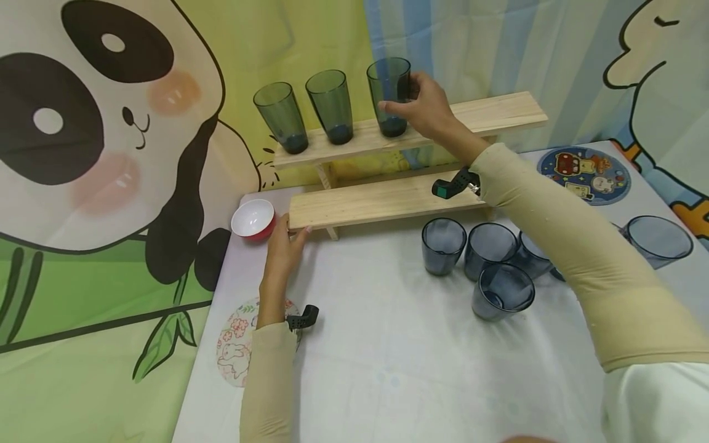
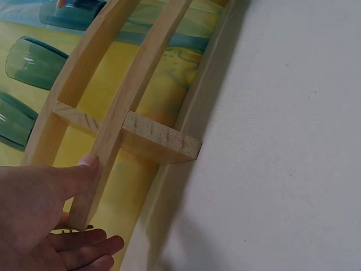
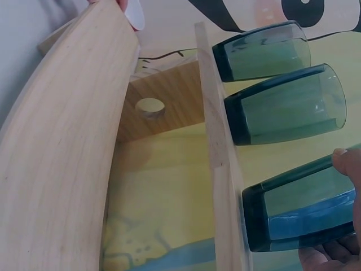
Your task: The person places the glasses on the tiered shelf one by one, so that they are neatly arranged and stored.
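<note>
My right hand (image 1: 426, 107) grips a tinted glass (image 1: 389, 92), whose base meets the upper board of a two-tier wooden shelf (image 1: 376, 197). To its left, two more glasses (image 1: 329, 106) (image 3: 285, 104) stand upright on the same board. In the right wrist view, my thumb and fingers wrap around the held glass (image 3: 304, 206). My left hand (image 1: 284, 249) holds the left end of the lower board; the left wrist view shows the thumb on one face of the board (image 2: 107, 147) and the fingers beyond its end.
Several blue-grey glasses (image 1: 443, 246) stand on the white table right of centre, with another glass (image 1: 659, 240) at the far right. A red-and-white bowl (image 1: 253, 218) sits left of the shelf. Round mats (image 1: 584, 174) (image 1: 235, 351) lie on the right and left. Printed curtains hang behind.
</note>
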A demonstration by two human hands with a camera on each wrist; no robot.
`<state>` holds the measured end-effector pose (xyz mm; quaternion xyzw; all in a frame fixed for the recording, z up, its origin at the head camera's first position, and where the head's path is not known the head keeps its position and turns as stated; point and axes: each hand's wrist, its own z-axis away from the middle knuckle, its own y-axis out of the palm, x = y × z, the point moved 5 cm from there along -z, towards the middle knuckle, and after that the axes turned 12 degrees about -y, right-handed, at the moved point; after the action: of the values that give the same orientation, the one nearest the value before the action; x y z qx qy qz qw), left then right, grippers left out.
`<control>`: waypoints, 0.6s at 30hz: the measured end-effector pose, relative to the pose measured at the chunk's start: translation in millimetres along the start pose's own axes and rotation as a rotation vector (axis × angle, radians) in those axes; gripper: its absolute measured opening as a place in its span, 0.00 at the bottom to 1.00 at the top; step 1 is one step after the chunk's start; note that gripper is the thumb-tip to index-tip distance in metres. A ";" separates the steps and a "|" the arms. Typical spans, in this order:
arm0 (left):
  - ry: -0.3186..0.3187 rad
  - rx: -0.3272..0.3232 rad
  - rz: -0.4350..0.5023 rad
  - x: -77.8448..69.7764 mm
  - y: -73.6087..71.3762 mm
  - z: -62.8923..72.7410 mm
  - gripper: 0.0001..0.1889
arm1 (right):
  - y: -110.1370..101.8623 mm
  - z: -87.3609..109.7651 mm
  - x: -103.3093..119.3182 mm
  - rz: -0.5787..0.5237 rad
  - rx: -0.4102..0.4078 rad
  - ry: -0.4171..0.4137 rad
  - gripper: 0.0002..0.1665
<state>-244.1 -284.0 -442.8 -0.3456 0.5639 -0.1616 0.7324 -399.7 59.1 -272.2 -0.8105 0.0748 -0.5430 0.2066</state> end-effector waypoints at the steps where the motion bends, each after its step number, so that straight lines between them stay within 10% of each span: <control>1: 0.000 -0.001 0.000 -0.3 -0.2 0.0 0.38 | 0.4 0.0 0.1 0.001 0.000 0.000 0.45; 18: 0.048 -0.005 0.007 -3.0 -2.9 1.9 0.35 | 1.9 0.5 0.2 0.063 0.071 0.009 0.56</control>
<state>-242.7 -283.6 -438.4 -0.3414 0.5828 -0.1657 0.7185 -399.0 57.5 -272.9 -0.7974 0.0817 -0.5422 0.2520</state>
